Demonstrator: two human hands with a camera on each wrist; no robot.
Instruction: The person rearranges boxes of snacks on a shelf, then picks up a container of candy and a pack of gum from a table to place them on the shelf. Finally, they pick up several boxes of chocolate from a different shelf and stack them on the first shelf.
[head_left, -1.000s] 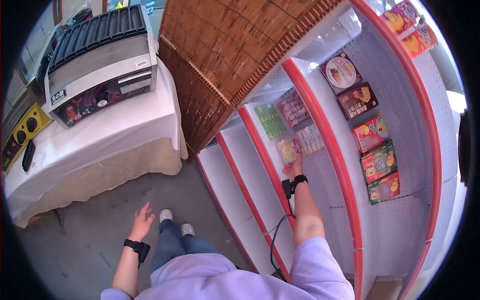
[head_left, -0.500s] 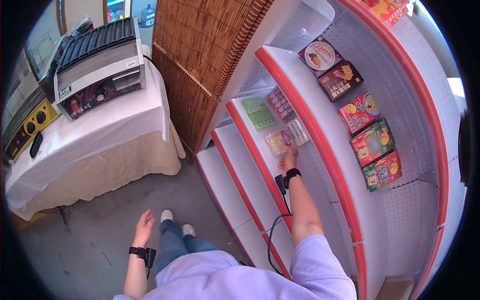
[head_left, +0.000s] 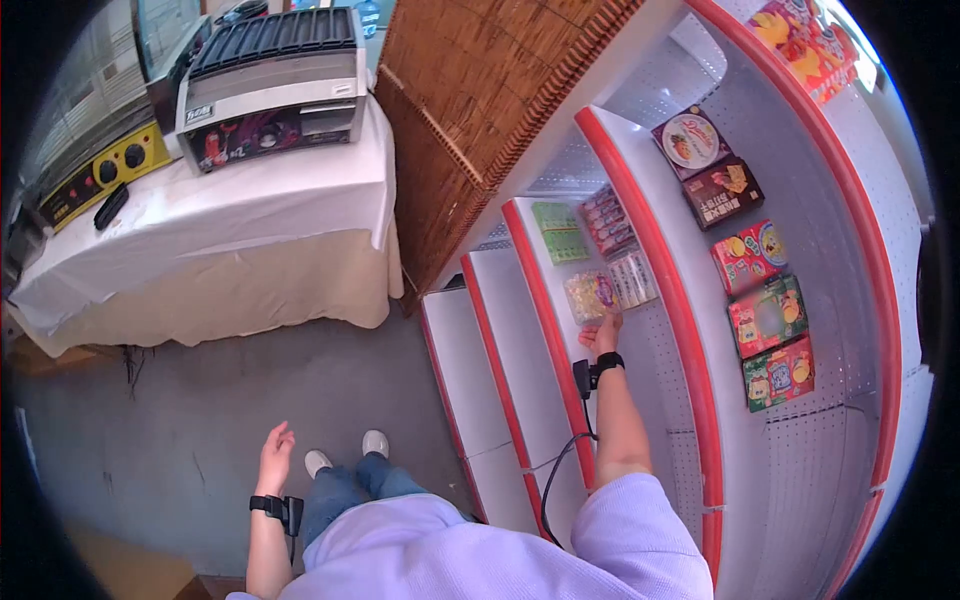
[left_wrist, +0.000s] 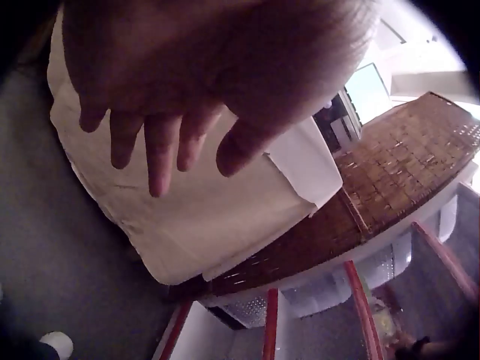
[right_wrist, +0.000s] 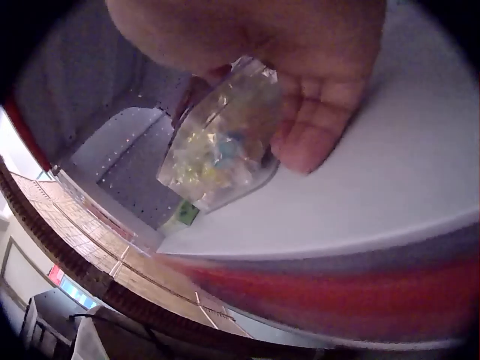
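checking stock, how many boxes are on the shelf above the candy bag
5, top to bottom in head view: purple box, brown box, red box, two red-green boxes. More may be hidden.

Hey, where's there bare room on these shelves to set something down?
The lowest visible shelf and the next one up look bare behind their red edges. Higher up, bare white surface lies between the right hand and the red front edge. Crowded: the far end, with clear bag, green packs and red packs.
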